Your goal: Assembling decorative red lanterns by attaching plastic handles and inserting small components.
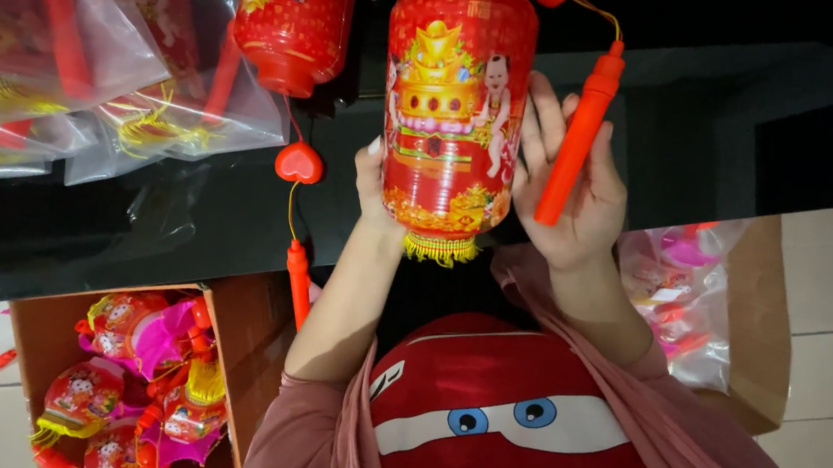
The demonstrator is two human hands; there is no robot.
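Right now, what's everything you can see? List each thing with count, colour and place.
Held lantern: one, red and gold, between both hands, yellow fringe below.
Stick handle: one, red, against the right palm.
Second lantern: one, red, on the black table, upper left.
Heart charm: one, red, on a cord below the second lantern.
Bagged lanterns: several, red, clear plastic, top left.
Cardboard box: one, brown, floor at left, holding pink and red lanterns.
Plastic bag: one, clear, pink items, right.
Cushion: one, red, on the lap.
Left hand: on the lantern's side.
Right hand: open, behind the lantern.
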